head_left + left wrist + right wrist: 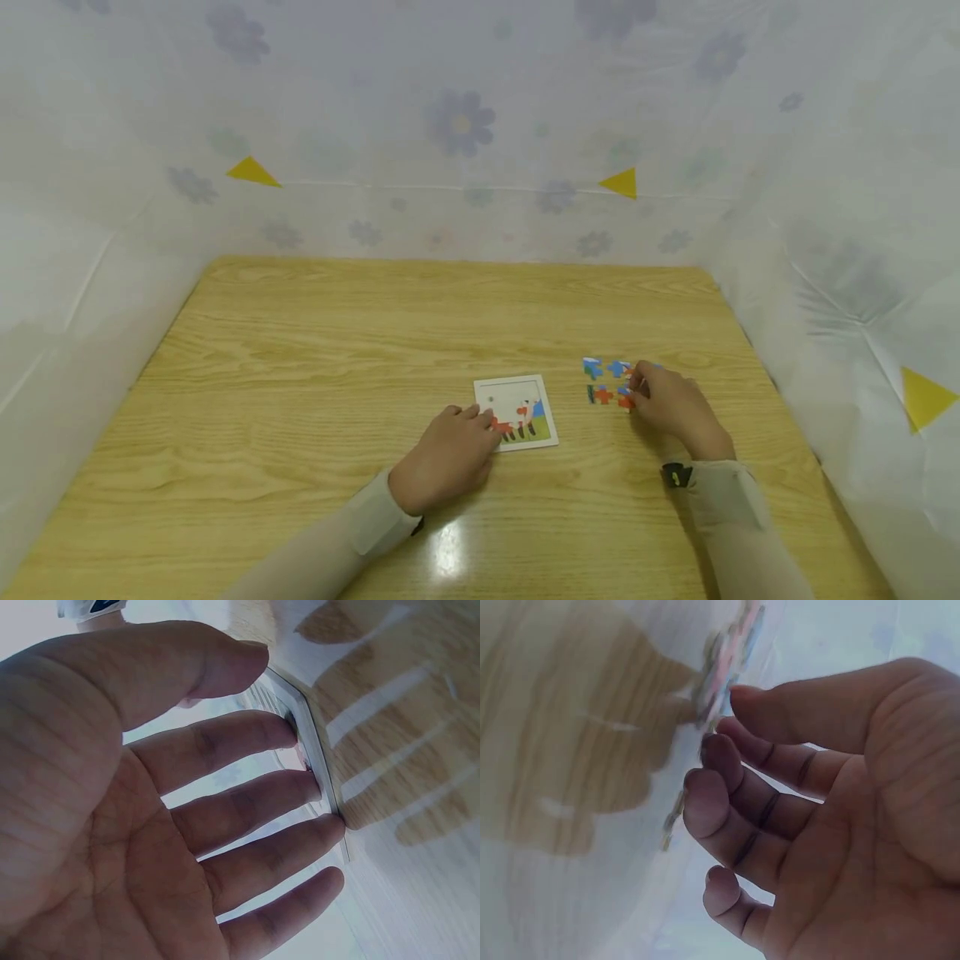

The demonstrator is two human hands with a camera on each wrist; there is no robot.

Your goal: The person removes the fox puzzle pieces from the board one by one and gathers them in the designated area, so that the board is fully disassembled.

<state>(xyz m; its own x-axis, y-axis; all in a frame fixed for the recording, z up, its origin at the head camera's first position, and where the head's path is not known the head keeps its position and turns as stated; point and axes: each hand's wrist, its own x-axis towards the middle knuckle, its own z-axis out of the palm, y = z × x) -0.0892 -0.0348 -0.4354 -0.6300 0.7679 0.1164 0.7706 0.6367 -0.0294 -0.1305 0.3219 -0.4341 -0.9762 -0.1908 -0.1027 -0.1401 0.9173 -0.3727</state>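
Observation:
A small square puzzle board (pixel 550 421) with a white frame lies on the table, a partly assembled animal picture inside it. My left hand (pixel 452 450) rests its fingertips on the board's left side, its fingers spread and nearly straight in the left wrist view. To the right of the board lie several loose jigsaw pieces (pixel 603 396), blue, red and green. My right hand (pixel 675 408) is over the right end of these pieces, fingers bent, thumb and index fingertips close together right at a red-and-blue jigsaw piece (pixel 625 398). I cannot tell whether they pinch it.
The table (pixel 337 333) has a glossy wood-grain top. Pale flowered sheeting (pixel 461 217) stands along its back and both sides, with yellow triangles (pixel 621 183) on it. A bright reflection shows on the tabletop near the left wrist.

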